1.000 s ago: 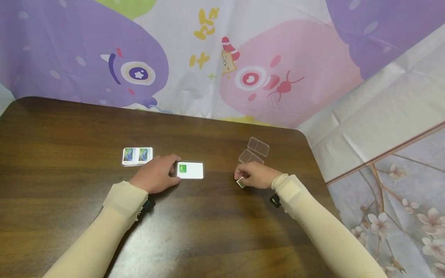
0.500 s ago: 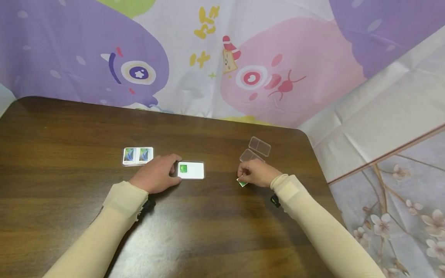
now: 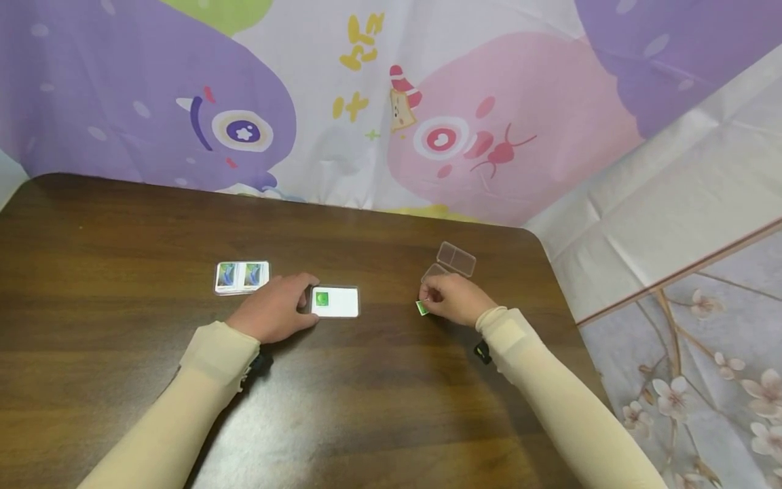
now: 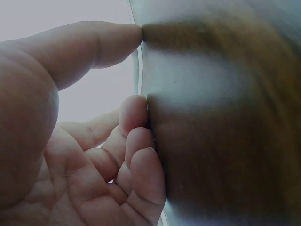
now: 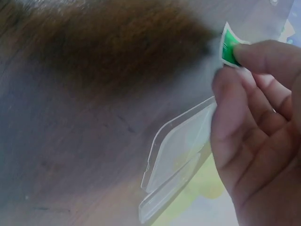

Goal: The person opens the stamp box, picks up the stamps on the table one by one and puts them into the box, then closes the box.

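Observation:
My right hand (image 3: 457, 299) pinches a small green paper square (image 5: 229, 48) with a white border between thumb and index finger. In the right wrist view the square curls slightly, one corner pointing up. My left hand (image 3: 273, 309) rests on the table, thumb and index fingertips spread at the left end of a clear case (image 3: 358, 302). Inside that case lies a white card (image 3: 343, 303) bearing a similar green square (image 3: 322, 299) on its left half. The left wrist view shows the thumb extended and the other fingers bent, their tips at the tabletop; the case is out of that view.
Two empty clear trays (image 3: 462, 260), each divided in two, lie just beyond my right hand, one partly covered by it. Left of my left hand sits a case (image 3: 236, 277) with two blue-green pictures. A printed cloth (image 3: 342, 156) hangs behind the brown table (image 3: 366, 394).
My right hand has shifted slightly away from me, turning the green square so more of its face shows, and now overlaps the nearer tray more. The left hand and its case have stayed put.

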The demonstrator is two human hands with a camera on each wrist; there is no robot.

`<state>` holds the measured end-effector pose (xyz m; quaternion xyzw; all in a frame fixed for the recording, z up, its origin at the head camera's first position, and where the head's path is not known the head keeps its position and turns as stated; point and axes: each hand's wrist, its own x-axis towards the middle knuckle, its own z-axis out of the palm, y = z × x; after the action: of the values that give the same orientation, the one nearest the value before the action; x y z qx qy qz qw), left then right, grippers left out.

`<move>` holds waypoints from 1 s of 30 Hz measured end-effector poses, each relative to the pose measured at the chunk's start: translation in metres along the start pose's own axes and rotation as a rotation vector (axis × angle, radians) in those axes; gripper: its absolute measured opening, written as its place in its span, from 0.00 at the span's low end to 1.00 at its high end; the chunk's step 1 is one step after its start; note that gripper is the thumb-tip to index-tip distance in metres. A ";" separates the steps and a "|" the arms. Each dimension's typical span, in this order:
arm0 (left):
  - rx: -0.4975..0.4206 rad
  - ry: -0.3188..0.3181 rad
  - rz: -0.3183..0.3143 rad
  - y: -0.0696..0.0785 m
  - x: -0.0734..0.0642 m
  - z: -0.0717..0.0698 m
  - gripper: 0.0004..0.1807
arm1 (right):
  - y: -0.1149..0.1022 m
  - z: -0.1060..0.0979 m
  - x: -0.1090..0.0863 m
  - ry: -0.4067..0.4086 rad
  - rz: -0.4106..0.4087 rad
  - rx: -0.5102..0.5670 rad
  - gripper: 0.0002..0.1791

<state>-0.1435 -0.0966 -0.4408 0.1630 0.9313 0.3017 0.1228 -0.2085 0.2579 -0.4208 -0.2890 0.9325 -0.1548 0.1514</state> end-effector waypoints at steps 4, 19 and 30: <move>-0.005 0.001 -0.002 0.000 0.001 0.001 0.35 | -0.001 0.001 0.002 0.079 -0.013 -0.033 0.06; -0.003 -0.005 -0.008 0.001 -0.001 0.002 0.35 | -0.037 -0.007 0.027 0.401 -0.086 0.104 0.02; -0.002 0.004 -0.003 0.004 -0.003 -0.002 0.34 | -0.069 0.008 0.040 0.523 -0.118 0.364 0.03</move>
<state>-0.1407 -0.0956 -0.4371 0.1609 0.9314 0.3030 0.1215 -0.2033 0.1787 -0.4097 -0.2614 0.8784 -0.3966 -0.0535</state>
